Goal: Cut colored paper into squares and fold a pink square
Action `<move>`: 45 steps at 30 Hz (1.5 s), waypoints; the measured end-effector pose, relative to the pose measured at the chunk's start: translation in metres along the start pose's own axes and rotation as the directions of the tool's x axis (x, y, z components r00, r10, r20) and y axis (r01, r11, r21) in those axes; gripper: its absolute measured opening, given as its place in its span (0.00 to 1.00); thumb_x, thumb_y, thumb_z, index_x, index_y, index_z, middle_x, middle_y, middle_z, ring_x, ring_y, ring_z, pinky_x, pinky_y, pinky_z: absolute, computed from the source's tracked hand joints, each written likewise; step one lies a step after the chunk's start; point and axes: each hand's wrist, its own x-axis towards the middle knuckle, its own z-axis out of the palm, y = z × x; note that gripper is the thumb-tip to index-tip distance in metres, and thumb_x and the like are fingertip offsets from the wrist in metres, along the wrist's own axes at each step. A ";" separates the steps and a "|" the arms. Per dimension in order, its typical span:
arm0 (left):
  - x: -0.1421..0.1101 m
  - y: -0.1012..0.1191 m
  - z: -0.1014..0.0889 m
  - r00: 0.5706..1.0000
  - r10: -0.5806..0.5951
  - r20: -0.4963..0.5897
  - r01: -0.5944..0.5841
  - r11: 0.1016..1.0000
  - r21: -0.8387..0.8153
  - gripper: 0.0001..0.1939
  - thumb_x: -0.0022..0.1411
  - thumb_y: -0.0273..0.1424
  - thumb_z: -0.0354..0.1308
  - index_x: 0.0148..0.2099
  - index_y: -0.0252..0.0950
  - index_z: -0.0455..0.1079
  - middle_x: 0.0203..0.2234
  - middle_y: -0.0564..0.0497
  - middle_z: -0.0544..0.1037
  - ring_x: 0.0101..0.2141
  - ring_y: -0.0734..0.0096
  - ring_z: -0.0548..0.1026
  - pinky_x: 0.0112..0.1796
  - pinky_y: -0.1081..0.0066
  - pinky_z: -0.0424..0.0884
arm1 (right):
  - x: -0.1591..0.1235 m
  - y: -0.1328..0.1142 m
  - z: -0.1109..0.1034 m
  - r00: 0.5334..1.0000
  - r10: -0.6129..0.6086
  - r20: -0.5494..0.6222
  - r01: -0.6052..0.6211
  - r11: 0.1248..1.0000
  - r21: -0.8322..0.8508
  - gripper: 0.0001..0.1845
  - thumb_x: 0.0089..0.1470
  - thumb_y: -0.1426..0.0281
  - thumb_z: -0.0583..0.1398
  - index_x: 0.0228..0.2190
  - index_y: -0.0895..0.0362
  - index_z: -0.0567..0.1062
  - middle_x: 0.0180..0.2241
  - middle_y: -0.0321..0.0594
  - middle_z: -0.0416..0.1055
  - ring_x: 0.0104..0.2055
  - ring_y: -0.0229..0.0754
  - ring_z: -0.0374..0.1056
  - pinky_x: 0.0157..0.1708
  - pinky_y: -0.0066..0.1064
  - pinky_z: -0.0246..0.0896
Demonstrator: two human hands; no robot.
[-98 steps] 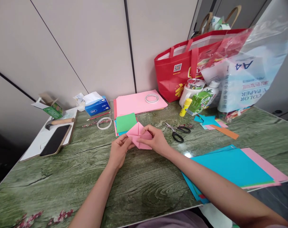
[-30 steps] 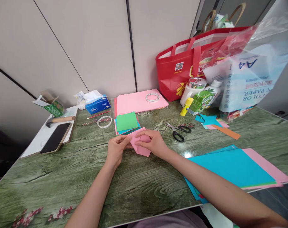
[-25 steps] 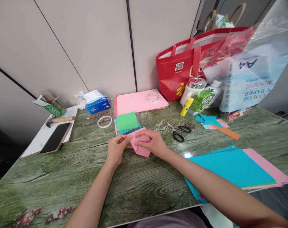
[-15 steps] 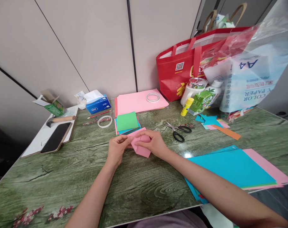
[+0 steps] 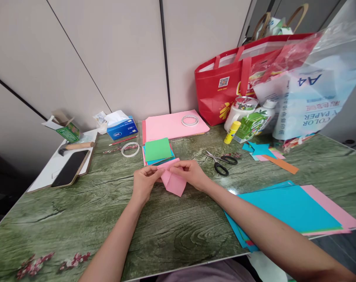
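Observation:
A folded pink paper (image 5: 173, 182) lies on the green wood-grain table (image 5: 166, 231), its lower corner pointing toward me. My left hand (image 5: 145, 183) pinches its left edge with closed fingers. My right hand (image 5: 188, 173) presses and pinches its upper right part, fingers curled on the paper. Just behind the paper sits a small stack of coloured squares with a green square (image 5: 157, 149) on top.
Scissors (image 5: 220, 162) lie right of my hands. Large blue and pink sheets (image 5: 286, 207) cover the right front. Behind are a pink sheet with a tape ring (image 5: 190, 120), another tape ring (image 5: 130, 149), a tissue box (image 5: 122, 128), a phone (image 5: 70, 168), a glue stick (image 5: 231, 132) and a red bag (image 5: 225, 88).
The pink paper has been folded smaller and flatter since the earliest frame. In the last half second my right fingers slid up along its top edge, uncovering more of the lower flap.

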 end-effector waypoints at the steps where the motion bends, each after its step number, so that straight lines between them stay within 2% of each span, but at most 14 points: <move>1: 0.000 0.000 0.000 1.000 0.004 0.005 -0.004 1.000 0.001 0.10 0.38 0.33 0.67 0.23 0.32 0.73 0.17 0.53 0.75 0.19 0.76 0.70 0.22 0.76 0.69 | 0.000 0.000 0.000 1.000 -0.005 -0.003 0.005 1.000 0.000 0.09 0.44 0.65 0.62 0.27 0.58 0.78 0.26 0.36 0.75 0.26 0.37 0.67 0.24 0.26 0.58; 3: -0.001 0.000 0.001 0.999 -0.002 0.039 0.003 1.000 -0.010 0.10 0.39 0.33 0.67 0.24 0.32 0.73 0.18 0.53 0.75 0.19 0.76 0.71 0.22 0.76 0.69 | -0.001 0.000 0.000 0.999 -0.016 -0.029 0.016 1.000 -0.007 0.08 0.40 0.67 0.64 0.25 0.58 0.78 0.27 0.36 0.75 0.27 0.37 0.67 0.26 0.26 0.59; 6: -0.003 0.001 0.002 0.987 -0.065 0.149 0.068 0.998 -0.014 0.12 0.43 0.36 0.65 0.29 0.33 0.74 0.20 0.52 0.77 0.21 0.73 0.72 0.23 0.72 0.72 | -0.001 0.001 0.000 0.994 -0.016 -0.111 0.015 1.000 -0.007 0.06 0.39 0.69 0.64 0.24 0.59 0.77 0.26 0.37 0.75 0.26 0.38 0.67 0.26 0.27 0.59; 8: -0.005 0.001 0.003 0.969 -0.124 0.212 0.123 0.992 0.016 0.13 0.43 0.36 0.65 0.31 0.32 0.74 0.22 0.50 0.77 0.22 0.71 0.73 0.24 0.70 0.73 | 0.000 0.003 -0.001 0.986 -0.010 -0.166 0.009 1.000 -0.006 0.06 0.38 0.70 0.64 0.24 0.59 0.77 0.26 0.38 0.75 0.27 0.38 0.67 0.26 0.28 0.59; 10: -0.005 -0.001 0.003 0.958 -0.171 0.230 0.164 0.985 0.049 0.13 0.41 0.34 0.66 0.30 0.31 0.74 0.23 0.50 0.78 0.22 0.71 0.73 0.24 0.70 0.74 | 0.002 0.006 -0.001 0.980 -0.004 -0.200 0.004 1.000 0.000 0.06 0.38 0.71 0.64 0.24 0.59 0.78 0.27 0.39 0.75 0.27 0.39 0.68 0.27 0.28 0.60; 22: -0.002 -0.005 -0.002 0.934 -0.268 0.235 0.277 0.961 -0.004 0.13 0.40 0.32 0.67 0.29 0.29 0.74 0.23 0.51 0.77 0.23 0.73 0.74 0.28 0.70 0.75 | 0.001 0.006 -0.001 0.970 0.066 -0.236 -0.047 0.995 0.084 0.07 0.36 0.70 0.65 0.24 0.58 0.78 0.28 0.39 0.76 0.29 0.40 0.68 0.30 0.30 0.60; 32: -0.001 -0.005 -0.003 0.941 -0.227 0.250 0.231 0.973 0.013 0.12 0.41 0.33 0.67 0.26 0.30 0.72 0.21 0.51 0.76 0.22 0.75 0.73 0.27 0.71 0.74 | 0.002 0.006 -0.001 0.971 0.050 -0.234 -0.029 0.996 0.089 0.07 0.35 0.70 0.65 0.23 0.58 0.78 0.28 0.39 0.76 0.29 0.40 0.68 0.30 0.30 0.60; 35: -0.001 -0.006 -0.002 0.939 -0.209 0.274 0.215 0.977 0.010 0.13 0.43 0.34 0.66 0.32 0.32 0.74 0.25 0.51 0.77 0.26 0.74 0.73 0.29 0.72 0.73 | 0.002 0.005 0.000 0.974 0.040 -0.222 -0.022 0.996 0.085 0.06 0.36 0.71 0.65 0.23 0.58 0.78 0.27 0.39 0.75 0.29 0.40 0.67 0.29 0.29 0.59; 37: -0.002 -0.007 -0.001 0.951 -0.174 0.254 0.175 0.984 0.020 0.14 0.44 0.34 0.65 0.34 0.33 0.74 0.27 0.51 0.77 0.27 0.75 0.73 0.29 0.75 0.72 | 0.001 0.003 0.000 0.978 0.043 -0.202 -0.027 0.996 0.080 0.06 0.36 0.70 0.65 0.23 0.59 0.78 0.26 0.39 0.75 0.28 0.39 0.67 0.27 0.28 0.59; 41: -0.002 -0.009 0.000 0.978 -0.137 0.158 0.132 0.990 0.042 0.11 0.40 0.33 0.67 0.22 0.30 0.72 0.17 0.54 0.73 0.19 0.80 0.68 0.21 0.79 0.68 | 0.000 0.000 0.002 0.985 0.056 -0.163 -0.053 0.998 0.020 0.06 0.36 0.69 0.65 0.22 0.59 0.77 0.25 0.38 0.75 0.25 0.38 0.66 0.25 0.28 0.58; 45: -0.002 -0.009 0.000 0.974 -0.166 0.152 0.170 0.985 -0.010 0.13 0.37 0.33 0.68 0.18 0.30 0.68 0.14 0.56 0.69 0.16 0.81 0.66 0.19 0.79 0.66 | -0.001 0.001 0.003 0.989 0.033 -0.143 -0.039 0.998 -0.042 0.08 0.37 0.67 0.65 0.23 0.59 0.78 0.25 0.39 0.75 0.26 0.38 0.66 0.25 0.28 0.58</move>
